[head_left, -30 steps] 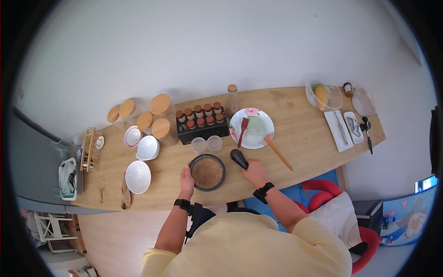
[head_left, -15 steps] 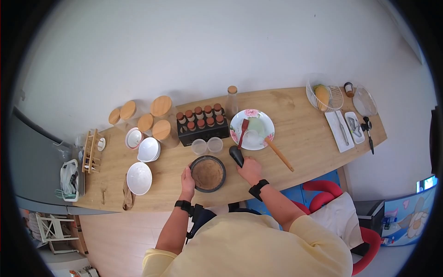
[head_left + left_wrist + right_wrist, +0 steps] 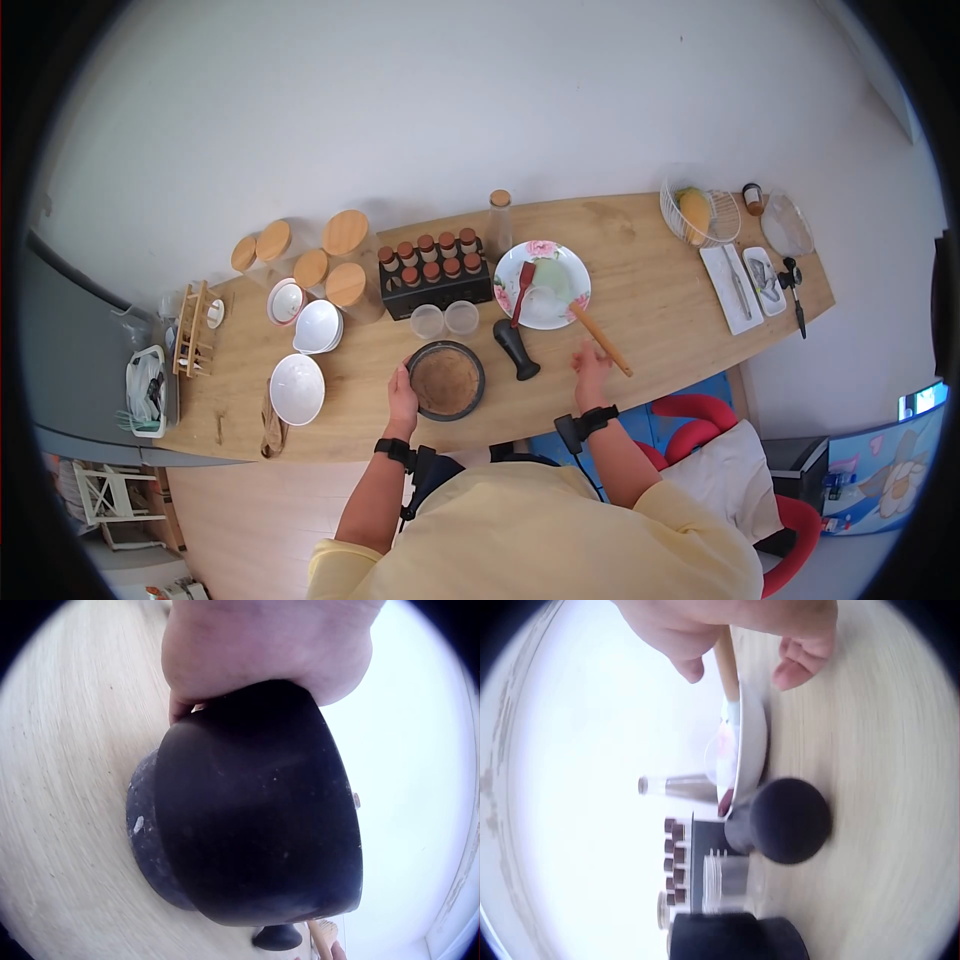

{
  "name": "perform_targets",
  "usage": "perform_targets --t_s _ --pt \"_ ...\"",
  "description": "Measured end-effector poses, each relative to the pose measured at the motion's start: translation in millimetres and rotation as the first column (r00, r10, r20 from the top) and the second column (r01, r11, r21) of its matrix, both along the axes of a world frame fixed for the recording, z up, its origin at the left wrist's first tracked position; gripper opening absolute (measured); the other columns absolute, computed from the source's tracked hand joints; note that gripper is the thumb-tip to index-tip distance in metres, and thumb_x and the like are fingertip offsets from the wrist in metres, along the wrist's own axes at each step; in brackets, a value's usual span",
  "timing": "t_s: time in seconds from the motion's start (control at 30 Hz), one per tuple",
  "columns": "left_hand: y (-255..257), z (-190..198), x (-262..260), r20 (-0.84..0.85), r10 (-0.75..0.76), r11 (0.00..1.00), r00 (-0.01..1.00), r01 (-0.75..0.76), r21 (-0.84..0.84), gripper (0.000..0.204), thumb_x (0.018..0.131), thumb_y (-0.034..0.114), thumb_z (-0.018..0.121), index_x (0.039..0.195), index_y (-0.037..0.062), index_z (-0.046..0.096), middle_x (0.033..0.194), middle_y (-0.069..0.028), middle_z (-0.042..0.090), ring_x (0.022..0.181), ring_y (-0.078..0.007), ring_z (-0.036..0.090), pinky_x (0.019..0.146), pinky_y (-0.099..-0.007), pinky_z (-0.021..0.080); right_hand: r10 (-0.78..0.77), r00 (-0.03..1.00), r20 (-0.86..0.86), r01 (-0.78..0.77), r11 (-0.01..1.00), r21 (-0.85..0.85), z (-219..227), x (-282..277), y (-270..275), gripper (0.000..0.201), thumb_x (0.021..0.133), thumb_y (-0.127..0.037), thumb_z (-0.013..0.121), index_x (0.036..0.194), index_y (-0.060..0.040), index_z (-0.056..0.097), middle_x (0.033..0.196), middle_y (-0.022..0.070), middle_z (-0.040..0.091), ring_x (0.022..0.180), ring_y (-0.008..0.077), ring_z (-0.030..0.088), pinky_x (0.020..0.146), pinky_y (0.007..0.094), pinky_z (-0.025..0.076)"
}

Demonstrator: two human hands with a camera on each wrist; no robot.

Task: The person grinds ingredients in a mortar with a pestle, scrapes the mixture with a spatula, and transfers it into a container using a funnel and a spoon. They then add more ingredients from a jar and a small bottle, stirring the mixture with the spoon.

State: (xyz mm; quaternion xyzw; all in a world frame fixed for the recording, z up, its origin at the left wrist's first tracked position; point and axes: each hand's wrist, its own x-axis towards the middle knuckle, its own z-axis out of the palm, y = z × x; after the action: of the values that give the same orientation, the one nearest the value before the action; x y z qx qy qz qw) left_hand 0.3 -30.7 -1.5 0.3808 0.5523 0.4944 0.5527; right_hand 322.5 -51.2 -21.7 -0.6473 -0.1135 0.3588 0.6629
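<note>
My left hand (image 3: 402, 402) holds the left side of a dark stone mortar (image 3: 255, 802), palm against its wall. The mortar's inside (image 3: 446, 381) looks brown in the head view. Just right of it a black pestle (image 3: 515, 350) lies on the table, apart from both hands. My right hand (image 3: 591, 372) hovers by a wooden handle (image 3: 607, 345) that leans over the rim of a floral plate (image 3: 571, 256). In the right wrist view the thumb (image 3: 688, 669) and fingers are spread, with the handle passing between them and nothing gripped.
A red brush-like utensil (image 3: 523, 290) lies on the plate. Two clear cups (image 3: 427, 321) stand before a black rack (image 3: 436, 297) of spice jars. White bowls (image 3: 297, 390) and wooden-lidded jars (image 3: 347, 288) are at left. A wire basket (image 3: 722, 214) and white tray (image 3: 732, 290) sit at right.
My right hand has let go of the pestle, which now lies on the table, and has moved right to the wooden handle. My left hand stays at the mortar.
</note>
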Motion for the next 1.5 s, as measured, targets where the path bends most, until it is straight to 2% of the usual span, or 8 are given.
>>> perform_targets --t_s 0.27,0.43,0.57,0.63,0.87,1.03,1.2,1.5 --pt "0.4 -3.2 -1.2 0.001 -0.007 1.0 1.0 0.007 0.024 0.044 0.099 0.03 0.03 0.119 -0.0029 0.052 0.114 -0.0109 0.058 0.106 -0.0193 0.052 0.096 -0.0294 0.037 -0.129 0.991 -0.037 0.133 0.929 0.346 42.4 35.2 41.5 0.03 0.086 -0.016 0.062 0.11 -0.0023 0.05 0.084 0.0063 0.056 0.063 0.0108 0.056 0.055 0.0214 0.046" --pt "-0.2 -3.6 -1.3 -0.034 0.003 1.0 0.999 -0.003 0.023 0.044 0.099 0.029 0.031 0.118 -0.0032 0.052 0.114 -0.0109 0.058 0.106 -0.0195 0.053 0.096 -0.0295 0.037 0.04 0.834 0.55 -0.216 0.941 0.259 51.8 32.3 100.6 0.017 0.086 -0.016 0.062 0.091 -0.0005 0.057 0.077 0.0042 0.058 0.063 0.01 0.055 0.056 0.0204 0.044" --pt "1.6 -6.1 -1.0 -0.082 0.011 0.999 0.997 -0.008 0.039 0.044 0.099 0.029 0.031 0.117 -0.0041 0.053 0.111 -0.0107 0.059 0.104 -0.0183 0.054 0.094 -0.0283 0.038 0.262 0.767 0.586 -0.316 0.949 -0.009 41.8 22.9 125.5 0.017 0.085 -0.015 0.064 0.089 0.0002 0.058 0.074 0.0038 0.058 0.062 0.0094 0.055 0.056 0.0209 0.045" --pt "0.4 -7.6 -3.7 -0.119 0.022 0.999 0.993 -0.019 0.028 0.044 0.099 0.029 0.031 0.117 -0.0044 0.053 0.111 -0.0109 0.059 0.104 -0.0182 0.053 0.094 -0.0282 0.038 0.231 0.932 0.279 -0.273 0.954 0.122 49.0 18.1 120.6 0.016 0.085 -0.014 0.063 0.09 -0.0001 0.058 0.073 0.0039 0.059 0.061 0.0098 0.056 0.058 0.0216 0.047" --pt "-1.6 0.3 0.3 -0.005 -0.002 0.999 1.0 0.002 0.041 0.043 0.099 0.027 0.029 0.12 -0.0033 0.052 0.115 -0.0107 0.057 0.107 -0.0181 0.052 0.096 -0.0285 0.036 0.091 0.92 0.382 -0.227 0.917 0.329 134.0 10.1 64.3 0.014 0.086 -0.012 0.06 0.092 -0.0002 0.058 0.08 0.0057 0.059 0.069 0.0109 0.059 0.063 0.0226 0.05" --pt "-2.3 9.4 2.0 0.246 0.003 0.999 0.969 0.007 -0.039 0.043 0.099 0.027 0.028 0.121 -0.0026 0.051 0.12 -0.0108 0.055 0.11 -0.0187 0.05 0.098 -0.0285 0.035 0.516 0.672 0.532 -0.673 0.725 0.148 175.7 -37.8 32.3 0.013 0.079 -0.01 0.068 0.088 -0.0024 0.061 0.078 0.0021 0.062 0.07 0.0084 0.056 0.063 0.0212 0.045" --pt "-10.9 19.1 7.9 0.117 0.062 0.997 0.991 -0.067 0.042 0.045 0.099 0.028 0.027 0.125 -0.0022 0.048 0.124 -0.0119 0.052 0.114 -0.0197 0.048 0.1 -0.029 0.033 0.671 0.317 0.67 -0.871 0.485 -0.074 177.1 -92.0 16.9 0.014 0.076 -0.009 0.069 0.086 -0.003 0.061 0.074 0.0033 0.06 0.068 0.0105 0.057 0.061 0.0242 0.045" --pt "-9.9 18.4 6.9 0.003 0.037 0.993 0.999 -0.037 0.109 0.047 0.099 0.031 0.026 0.125 -0.0022 0.048 0.121 -0.0127 0.053 0.113 -0.0196 0.049 0.098 -0.0285 0.035 0.732 0.237 0.639 -0.92 0.38 -0.095 107.3 -138.3 21.6 0.015 0.078 -0.006 0.068 0.088 -0.0007 0.059 0.077 0.0015 0.055 0.064 0.0059 0.052 0.056 0.0205 0.042"
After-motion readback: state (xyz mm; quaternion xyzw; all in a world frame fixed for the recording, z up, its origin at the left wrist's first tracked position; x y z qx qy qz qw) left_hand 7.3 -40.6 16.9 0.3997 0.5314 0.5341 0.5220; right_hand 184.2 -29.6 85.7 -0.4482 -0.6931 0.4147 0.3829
